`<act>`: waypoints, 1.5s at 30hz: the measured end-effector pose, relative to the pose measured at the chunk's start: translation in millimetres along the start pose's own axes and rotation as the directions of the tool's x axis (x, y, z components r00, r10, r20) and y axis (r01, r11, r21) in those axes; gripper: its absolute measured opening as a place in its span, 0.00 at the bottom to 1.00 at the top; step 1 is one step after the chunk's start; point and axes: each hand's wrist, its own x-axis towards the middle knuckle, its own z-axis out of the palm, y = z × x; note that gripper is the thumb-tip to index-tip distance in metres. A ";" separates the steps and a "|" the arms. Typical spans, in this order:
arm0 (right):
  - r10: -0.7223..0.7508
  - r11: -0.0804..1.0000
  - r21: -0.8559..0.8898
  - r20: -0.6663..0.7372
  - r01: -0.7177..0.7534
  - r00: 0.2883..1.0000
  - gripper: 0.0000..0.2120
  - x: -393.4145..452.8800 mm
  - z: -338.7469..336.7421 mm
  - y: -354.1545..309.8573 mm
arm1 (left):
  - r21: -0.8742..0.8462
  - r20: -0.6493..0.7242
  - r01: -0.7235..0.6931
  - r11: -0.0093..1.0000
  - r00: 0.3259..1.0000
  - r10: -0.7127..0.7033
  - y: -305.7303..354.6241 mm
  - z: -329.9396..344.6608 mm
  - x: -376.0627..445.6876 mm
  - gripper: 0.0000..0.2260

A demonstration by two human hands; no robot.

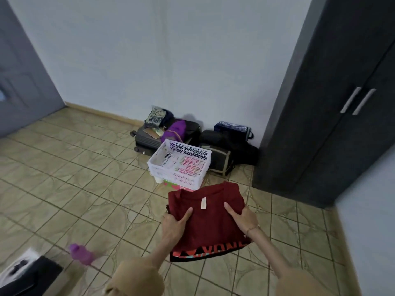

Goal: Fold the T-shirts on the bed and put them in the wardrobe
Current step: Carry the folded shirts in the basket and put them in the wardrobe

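Folded dark red T-shirt [210, 218], flat, near closed dark wardrobe [333, 116].

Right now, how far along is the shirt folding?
One dark red T-shirt looks folded already. Both hands hold it by its sides, left hand and right hand, thumbs on top, above the tiled floor. Left to do: the wardrobe to the right has its doors shut, so the shirt is not put away yet. The bed and any other shirts are out of view.

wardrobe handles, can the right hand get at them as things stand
Probably not yet: the right hand and the left hand both grip the folded red T-shirt. The wardrobe handles sit up to the right on shut doors, with nothing in between.
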 end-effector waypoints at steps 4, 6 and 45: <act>-0.019 0.998 -0.054 0.043 0.022 0.999 0.31 110.9 15.7 -48.9 | -0.033 -0.070 0.020 0.999 0.997 -0.022 25.9 12.3 103.1 0.32; -0.069 0.994 -0.083 0.062 0.074 0.996 0.28 166.2 21.8 -73.8 | -0.042 -0.103 0.041 0.998 0.994 -0.045 38.7 20.3 153.2 0.30; -0.080 0.827 -0.339 0.718 0.448 0.692 0.24 904.7 397.2 -150.1 | -0.513 -0.506 0.474 0.715 0.506 -0.698 -95.7 157.1 815.8 0.33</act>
